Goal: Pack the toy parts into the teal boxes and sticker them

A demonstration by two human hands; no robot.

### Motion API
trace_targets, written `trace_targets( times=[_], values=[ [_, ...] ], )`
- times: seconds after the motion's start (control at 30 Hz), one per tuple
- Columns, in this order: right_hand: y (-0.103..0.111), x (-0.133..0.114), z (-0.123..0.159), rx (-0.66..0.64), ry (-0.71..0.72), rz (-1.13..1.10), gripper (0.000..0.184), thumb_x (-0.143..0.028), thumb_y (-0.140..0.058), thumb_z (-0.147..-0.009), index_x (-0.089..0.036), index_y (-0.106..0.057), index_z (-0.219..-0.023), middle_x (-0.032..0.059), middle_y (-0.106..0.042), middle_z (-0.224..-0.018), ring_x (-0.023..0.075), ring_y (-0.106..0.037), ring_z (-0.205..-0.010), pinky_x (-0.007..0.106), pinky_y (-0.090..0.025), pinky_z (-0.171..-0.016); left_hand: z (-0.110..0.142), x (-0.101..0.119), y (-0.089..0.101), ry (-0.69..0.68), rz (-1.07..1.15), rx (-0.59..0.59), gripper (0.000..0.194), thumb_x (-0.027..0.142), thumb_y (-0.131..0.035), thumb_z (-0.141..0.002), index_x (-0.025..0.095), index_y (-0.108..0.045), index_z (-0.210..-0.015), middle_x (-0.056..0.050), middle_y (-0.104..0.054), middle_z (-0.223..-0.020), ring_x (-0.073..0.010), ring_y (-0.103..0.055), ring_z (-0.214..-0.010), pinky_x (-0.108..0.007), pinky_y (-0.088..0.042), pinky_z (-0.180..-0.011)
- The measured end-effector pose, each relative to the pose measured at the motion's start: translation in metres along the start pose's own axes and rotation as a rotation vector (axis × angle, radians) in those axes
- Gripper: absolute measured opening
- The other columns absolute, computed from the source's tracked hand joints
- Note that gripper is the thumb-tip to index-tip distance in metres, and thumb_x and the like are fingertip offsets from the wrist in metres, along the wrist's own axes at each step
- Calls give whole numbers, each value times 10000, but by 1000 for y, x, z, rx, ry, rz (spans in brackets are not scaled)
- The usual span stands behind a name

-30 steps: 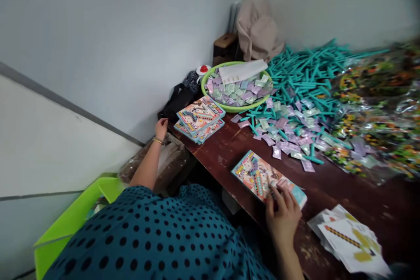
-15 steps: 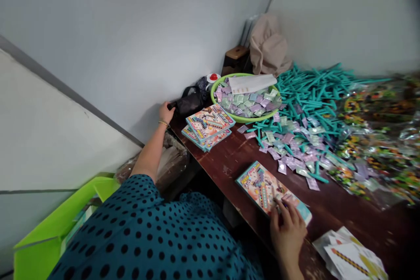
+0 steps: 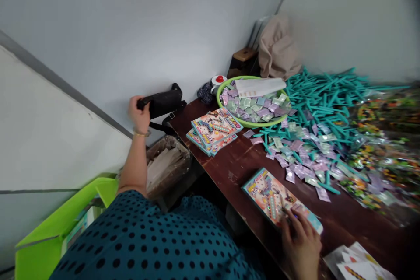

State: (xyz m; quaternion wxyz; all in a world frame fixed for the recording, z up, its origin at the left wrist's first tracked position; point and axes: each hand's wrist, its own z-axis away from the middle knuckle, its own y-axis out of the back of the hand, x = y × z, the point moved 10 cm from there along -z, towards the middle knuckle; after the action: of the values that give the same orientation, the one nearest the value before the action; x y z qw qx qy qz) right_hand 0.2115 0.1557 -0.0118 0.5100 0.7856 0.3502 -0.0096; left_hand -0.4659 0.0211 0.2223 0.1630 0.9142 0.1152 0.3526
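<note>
My left hand (image 3: 139,115) is closed round the end of a small black bag (image 3: 163,101) and holds it up in the air beside the table's far left corner; its strap hangs down. My right hand (image 3: 301,241) rests fingers-down on a colourful printed card pack (image 3: 274,194) lying flat near the table's front edge; the fingers are curled, pressing on its near end. A stack of the same packs (image 3: 215,129) lies further back on the dark wooden table (image 3: 243,157).
A green basin (image 3: 254,104) of small pastel sachets stands at the back, with a heap of teal sticks (image 3: 324,96), loose sachets (image 3: 295,153) and clear-wrapped bundles (image 3: 387,148) to the right. Printed sheets (image 3: 357,267) lie at the front right. A green bin (image 3: 62,227) and a brown bag (image 3: 166,166) stand on the left.
My left hand reached the black bag at the table's corner, gripped it and lifted it up and to the left. The right hand stayed on the card pack.
</note>
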Motion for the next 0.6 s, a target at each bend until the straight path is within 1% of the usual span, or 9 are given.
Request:
trace_targets(
  times=[0.13, 0.2, 0.27, 0.33, 0.4, 0.43, 0.5, 0.57, 0.6],
  values=[
    [9, -10, -26, 13, -55, -37, 527, -557, -462, -968, -149, -781, -1068, 200, -734, -1130, 387, -682, -983, 547, -524, -864, 5, 70, 143, -246, 42, 195, 268, 406, -773, -724, 207, -656, -861, -22, -678, -864, -221, -645, -879, -418, -539, -919],
    [14, -47, -48, 2, -75, -210, 512, -562, -500, -966, -152, -765, -1121, 204, -719, -1195, 398, -671, -1084, 563, -512, -946, 17, 107, 199, -333, 108, 215, 271, 395, -803, -662, 226, -672, -828, 2, -686, -813, -203, -633, -798, -420, -544, -858],
    [10, -111, -68, -123, -64, -498, 436, -533, -551, -972, -202, -745, -1179, 160, -702, -1271, 362, -647, -1197, 537, -486, -1053, 32, 133, 232, -319, 171, 167, 261, 370, -820, -618, 260, -699, -821, 19, -697, -795, -206, -626, -758, -416, -533, -787],
    [-6, -195, -75, -419, -19, -831, 368, -488, -538, -1004, -260, -726, -1223, 106, -699, -1310, 300, -637, -1254, 475, -483, -1100, 52, 146, 236, -248, 246, 34, 246, 345, -823, -596, 293, -723, -814, 22, -705, -790, -217, -618, -726, -396, -507, -699],
    [-16, -263, -71, -634, -33, -1103, 445, -524, -525, -1011, -259, -657, -1343, 93, -691, -1342, 269, -646, -1250, 438, -500, -1094, 81, 147, 214, -153, 353, -175, 225, 326, -817, -608, 310, -734, -816, 11, -707, -790, -229, -614, -708, -389, -487, -639],
    [-21, -284, -67, -711, -73, -1205, 449, -544, -488, -1025, -245, -679, -1299, 89, -723, -1274, 257, -675, -1190, 420, -521, -1063, 99, 145, 196, -102, 406, -289, 213, 322, -809, -629, 314, -737, -830, 3, -706, -790, -236, -620, -711, -394, -491, -632],
    [-32, -297, -58, -792, -176, -1321, 480, -578, -445, -1033, -207, -747, -1077, 81, -771, -1061, 237, -715, -1020, 386, -555, -977, 141, 138, 158, -15, 475, -473, 190, 309, -792, -683, 320, -739, -865, -11, -704, -805, -248, -641, -745, -413, -517, -670],
    [-42, -270, -49, -734, -303, -1331, 489, -599, -478, -1012, -196, -735, -910, 66, -759, -924, 221, -707, -908, 359, -562, -908, 182, 131, 125, 34, 498, -534, 167, 282, -778, -732, 320, -732, -889, -13, -701, -831, -245, -656, -790, -413, -535, -736],
    [-45, -247, -43, -674, -363, -1301, 462, -609, -520, -990, -199, -725, -934, 61, -754, -939, 219, -699, -909, 353, -559, -897, 201, 128, 111, 47, 509, -532, 160, 269, -775, -749, 315, -726, -894, -11, -699, -845, -239, -659, -808, -404, -538, -762]
  ],
)
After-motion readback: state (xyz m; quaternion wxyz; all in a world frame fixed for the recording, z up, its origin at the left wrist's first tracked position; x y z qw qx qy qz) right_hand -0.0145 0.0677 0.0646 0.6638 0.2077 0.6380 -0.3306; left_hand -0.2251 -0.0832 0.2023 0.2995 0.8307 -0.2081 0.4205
